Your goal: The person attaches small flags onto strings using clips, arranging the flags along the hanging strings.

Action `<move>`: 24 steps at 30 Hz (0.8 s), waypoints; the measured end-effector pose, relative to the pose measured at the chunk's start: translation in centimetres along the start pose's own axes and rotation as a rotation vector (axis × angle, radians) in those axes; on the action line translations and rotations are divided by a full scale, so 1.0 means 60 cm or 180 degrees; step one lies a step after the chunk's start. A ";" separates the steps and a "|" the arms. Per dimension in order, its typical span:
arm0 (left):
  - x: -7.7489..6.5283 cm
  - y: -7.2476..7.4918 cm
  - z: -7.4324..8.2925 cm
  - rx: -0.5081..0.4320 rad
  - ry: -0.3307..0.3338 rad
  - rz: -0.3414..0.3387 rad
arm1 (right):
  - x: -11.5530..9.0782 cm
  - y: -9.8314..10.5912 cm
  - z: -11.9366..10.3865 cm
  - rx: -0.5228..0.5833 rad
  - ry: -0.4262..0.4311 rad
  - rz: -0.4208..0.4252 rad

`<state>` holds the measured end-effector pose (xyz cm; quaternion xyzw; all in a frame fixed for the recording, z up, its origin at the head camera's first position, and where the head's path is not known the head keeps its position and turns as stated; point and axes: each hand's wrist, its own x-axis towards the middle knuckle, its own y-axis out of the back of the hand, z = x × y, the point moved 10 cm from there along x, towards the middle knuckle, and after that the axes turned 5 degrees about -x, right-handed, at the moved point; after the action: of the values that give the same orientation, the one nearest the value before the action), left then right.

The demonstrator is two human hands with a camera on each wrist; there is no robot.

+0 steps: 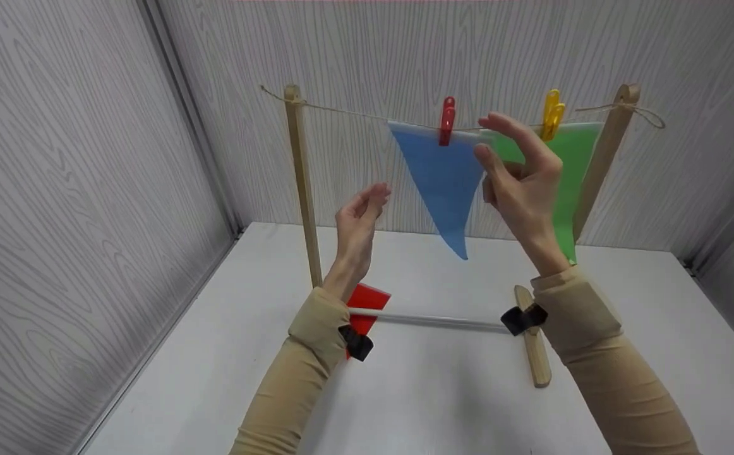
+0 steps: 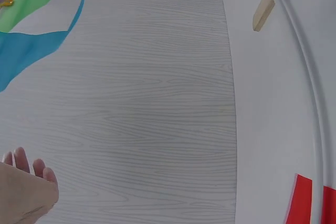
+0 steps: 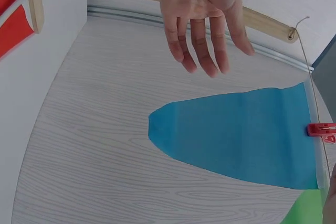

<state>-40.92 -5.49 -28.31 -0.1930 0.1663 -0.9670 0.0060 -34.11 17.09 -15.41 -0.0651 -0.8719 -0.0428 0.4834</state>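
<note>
A blue pennant (image 1: 439, 183) hangs from a string, clipped by a red clothespin (image 1: 447, 121). To its right hangs a green pennant (image 1: 572, 170), clipped by a yellow clothespin (image 1: 552, 115). My right hand (image 1: 525, 177) is at the blue pennant's upper right corner, in front of the green one, thumb and index finger spread apart. Lower and left of the blue pennant, my left hand (image 1: 359, 218) is held up in the air with nothing in it. The right wrist view shows the left hand (image 3: 202, 19) with loose fingers. A red pennant (image 1: 367, 300) lies on the table, partly behind the left sleeve.
The string (image 1: 348, 113) runs between a left wooden post (image 1: 304, 183) and a right wooden post (image 1: 607, 151). A white rod (image 1: 436, 320) spans low between the posts, across the red pennant, to a wooden foot (image 1: 536, 357). Wood-grained panels (image 1: 76, 158) stand behind and beside the white table (image 1: 228, 354).
</note>
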 end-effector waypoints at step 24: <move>-0.080 0.090 -0.162 0.0863 0.0799 -0.0193 | -0.165 0.072 0.081 0.0461 -0.0210 0.0087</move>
<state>-40.42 -7.10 -40.29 -0.0732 0.0281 -0.9968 -0.0180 -32.32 21.30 -26.30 -0.0432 -0.8872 0.0292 0.4584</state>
